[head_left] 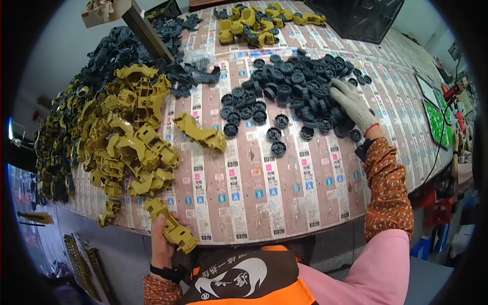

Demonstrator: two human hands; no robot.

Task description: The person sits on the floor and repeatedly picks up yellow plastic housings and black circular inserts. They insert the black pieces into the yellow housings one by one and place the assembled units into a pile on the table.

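Note:
My left hand [160, 241], bare, is closed around a yellow plastic toy vehicle body [172, 226] at the table's near edge, its thumb on top. My right hand [353, 104], in a pale knitted glove, reaches to the right side of a heap of black toy wheels [297, 81]. Its fingers are stretched out and slightly apart, with the tips touching the wheels; nothing shows held in them. Several wheels lie loose before the heap, among them a single wheel [278, 148] nearest me. Another yellow vehicle body [201, 133] lies apart between the wheels and the left-hand pile.
A large pile of yellow bodies [137, 137] covers the table's left, with dark plastic parts [122, 48] behind it. More yellow bodies fitted with wheels [256, 25] lie at the far side. A black bin [358, 18] stands far right, and a post [147, 33] rises far left.

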